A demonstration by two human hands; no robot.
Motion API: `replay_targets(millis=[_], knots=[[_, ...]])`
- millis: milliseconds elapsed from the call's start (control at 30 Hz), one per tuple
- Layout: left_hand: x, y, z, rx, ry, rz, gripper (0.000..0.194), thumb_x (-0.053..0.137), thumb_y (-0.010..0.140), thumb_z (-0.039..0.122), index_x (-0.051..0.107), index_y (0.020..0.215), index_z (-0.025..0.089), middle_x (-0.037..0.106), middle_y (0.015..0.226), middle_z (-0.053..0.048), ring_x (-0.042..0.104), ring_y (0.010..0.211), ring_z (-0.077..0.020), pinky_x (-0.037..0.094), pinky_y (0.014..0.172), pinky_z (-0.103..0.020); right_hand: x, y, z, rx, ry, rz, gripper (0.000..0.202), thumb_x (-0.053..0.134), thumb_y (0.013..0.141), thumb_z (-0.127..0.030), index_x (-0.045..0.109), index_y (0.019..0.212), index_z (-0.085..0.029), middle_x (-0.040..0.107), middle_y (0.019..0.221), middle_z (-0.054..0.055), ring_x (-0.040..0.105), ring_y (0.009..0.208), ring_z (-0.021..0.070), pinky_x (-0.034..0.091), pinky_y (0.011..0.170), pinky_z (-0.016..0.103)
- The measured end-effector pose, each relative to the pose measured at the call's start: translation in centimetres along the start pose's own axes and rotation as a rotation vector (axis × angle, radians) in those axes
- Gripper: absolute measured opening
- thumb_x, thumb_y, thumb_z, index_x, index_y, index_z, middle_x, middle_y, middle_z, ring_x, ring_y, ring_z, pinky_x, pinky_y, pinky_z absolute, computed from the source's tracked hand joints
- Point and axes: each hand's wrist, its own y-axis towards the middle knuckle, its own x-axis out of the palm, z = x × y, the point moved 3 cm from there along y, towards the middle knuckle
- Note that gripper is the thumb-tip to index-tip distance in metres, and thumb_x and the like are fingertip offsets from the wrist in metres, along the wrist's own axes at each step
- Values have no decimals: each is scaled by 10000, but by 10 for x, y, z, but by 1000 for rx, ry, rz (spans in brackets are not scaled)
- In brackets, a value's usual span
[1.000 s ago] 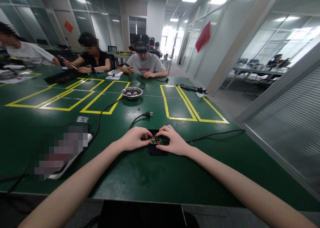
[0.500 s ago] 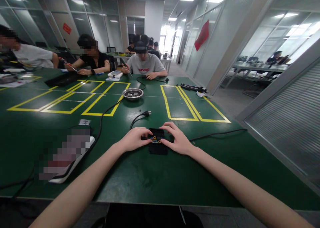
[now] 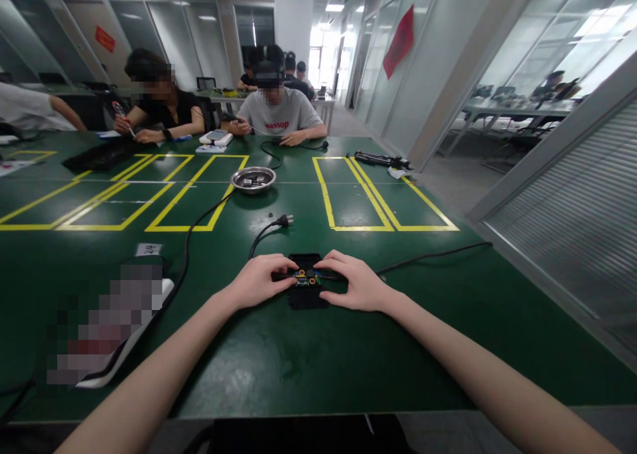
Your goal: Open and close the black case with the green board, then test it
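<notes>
A small circuit board (image 3: 306,279) with orange-ringed coils lies between two black plastic case halves, the far half (image 3: 304,260) and the near half (image 3: 306,300). My left hand (image 3: 261,281) holds the board's left end between thumb and index finger, near where a black cord meets it. At the right end, my right hand (image 3: 355,283) is open, thumb and fingers apart around the other cord. Its index fingertip is near the board, and its thumb tip is at the near half's edge. The palms hide parts of the cords.
Beyond my hands lie a power plug (image 3: 284,220) and a metal bowl (image 3: 253,180) holding metal parts. A blurred-out object (image 3: 107,334) is at left. Yellow tape outlines (image 3: 331,202) and a folded black tripod (image 3: 381,159) lie farther off. A person (image 3: 279,112) sits opposite.
My right thumb has moved off the board toward the near case half, and the right fingers have spread. My left hand stays at the board's left end. The view has shifted.
</notes>
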Motion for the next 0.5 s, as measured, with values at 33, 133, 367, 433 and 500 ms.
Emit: replay_targets(millis=[33, 133, 367, 433, 500], knots=[[-1, 0, 0, -1, -11, -7, 238, 662, 902, 310, 762, 1088, 201, 722, 864, -23, 651, 765, -159, 476, 676, -242, 1, 0, 0, 10, -7, -5, 429, 738, 834, -347, 641, 1233, -224, 648, 1119, 78, 679, 961, 238, 553, 853, 377], [-3, -1, 1, -10, -58, -20, 254, 671, 902, 319, 765, 1105, 198, 729, 883, -32, 659, 793, -166, 479, 676, -241, 2, 1, -1, 29, -14, -5, 399, 713, 846, -313, 660, 1226, -205, 654, 1096, 84, 679, 950, 240, 553, 842, 376], [-10, -4, 1, -4, -116, -45, 312, 635, 914, 281, 748, 1191, 191, 716, 873, -30, 648, 772, -153, 489, 674, -236, 2, 0, -3, 15, -28, -17, 461, 674, 902, -322, 625, 1349, -219, 653, 1132, 89, 676, 990, 242, 547, 878, 385], [-14, -5, 0, -11, -115, -45, 298, 630, 898, 263, 751, 1155, 175, 707, 831, -23, 633, 735, -145, 481, 657, -232, 0, -1, -1, 3, -25, -13, 475, 655, 931, -330, 589, 1389, -224, 656, 1149, 93, 671, 1005, 242, 542, 884, 384], [-18, -5, 0, -18, -114, -42, 236, 628, 882, 257, 763, 1049, 160, 699, 792, -20, 619, 702, -137, 467, 637, -226, -4, -3, 3, -1, -21, -13, 435, 648, 945, -325, 592, 1356, -197, 664, 1096, 94, 668, 962, 236, 537, 840, 366]])
